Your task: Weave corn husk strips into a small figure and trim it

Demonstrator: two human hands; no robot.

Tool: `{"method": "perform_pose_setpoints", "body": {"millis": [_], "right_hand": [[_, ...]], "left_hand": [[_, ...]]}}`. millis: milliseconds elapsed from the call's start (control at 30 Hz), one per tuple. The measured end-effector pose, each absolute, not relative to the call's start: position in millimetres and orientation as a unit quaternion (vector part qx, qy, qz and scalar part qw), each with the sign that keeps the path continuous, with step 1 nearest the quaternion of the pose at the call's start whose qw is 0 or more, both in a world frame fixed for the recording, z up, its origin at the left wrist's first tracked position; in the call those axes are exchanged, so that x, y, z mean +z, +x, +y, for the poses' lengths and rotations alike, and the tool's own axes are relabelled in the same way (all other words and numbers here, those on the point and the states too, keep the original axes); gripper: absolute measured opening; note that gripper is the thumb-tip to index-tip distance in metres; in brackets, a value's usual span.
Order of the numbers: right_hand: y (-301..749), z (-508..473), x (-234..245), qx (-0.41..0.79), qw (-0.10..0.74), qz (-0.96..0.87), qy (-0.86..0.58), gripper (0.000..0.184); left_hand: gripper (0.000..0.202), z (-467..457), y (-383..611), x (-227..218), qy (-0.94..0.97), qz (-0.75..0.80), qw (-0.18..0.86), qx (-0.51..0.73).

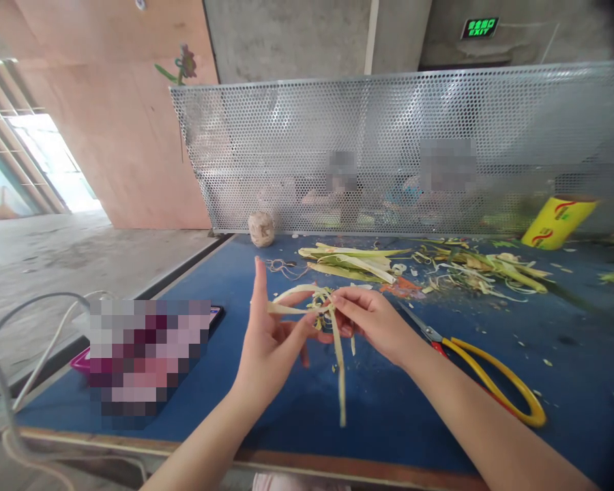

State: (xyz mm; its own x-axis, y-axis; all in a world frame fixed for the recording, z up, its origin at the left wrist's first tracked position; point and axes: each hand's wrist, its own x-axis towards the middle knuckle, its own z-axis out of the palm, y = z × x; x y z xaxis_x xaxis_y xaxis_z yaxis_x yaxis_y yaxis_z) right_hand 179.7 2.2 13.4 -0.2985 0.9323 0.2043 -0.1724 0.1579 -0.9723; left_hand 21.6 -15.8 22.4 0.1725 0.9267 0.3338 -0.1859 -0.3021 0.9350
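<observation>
Both my hands are raised over a blue table and work a small woven piece of pale leaf strips. My left hand pinches one strip with thumb and middle fingers, while its index finger points straight up. My right hand is closed on the woven knot from the right. One long strip hangs down from the knot toward the table's front edge.
Yellow-handled scissors lie right of my hands. Cut leaf strips and scraps are piled further back, with a ball of twine, a yellow roll and a perforated metal screen. A phone and cables lie left.
</observation>
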Motion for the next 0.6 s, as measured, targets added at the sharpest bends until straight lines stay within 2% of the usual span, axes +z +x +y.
{"method": "perform_pose_setpoints", "body": {"millis": [100, 300, 600], "right_hand": [[178.8, 2.0, 13.4, 0.561, 0.496, -0.574, -0.331, 0.024], [177.6, 1.1, 12.9, 0.543, 0.443, -0.613, -0.364, 0.026], [179.7, 2.2, 16.6, 0.497, 0.493, -0.604, -0.38, 0.022]], "left_hand": [[0.095, -13.4, 21.1, 23.0, 0.58, 0.322, 0.448, 0.6], [0.095, -12.1, 21.9, 21.1, 0.604, 0.321, 0.4, 0.609], [0.103, -14.4, 24.2, 24.9, 0.614, 0.327, 0.346, 0.629]]}}
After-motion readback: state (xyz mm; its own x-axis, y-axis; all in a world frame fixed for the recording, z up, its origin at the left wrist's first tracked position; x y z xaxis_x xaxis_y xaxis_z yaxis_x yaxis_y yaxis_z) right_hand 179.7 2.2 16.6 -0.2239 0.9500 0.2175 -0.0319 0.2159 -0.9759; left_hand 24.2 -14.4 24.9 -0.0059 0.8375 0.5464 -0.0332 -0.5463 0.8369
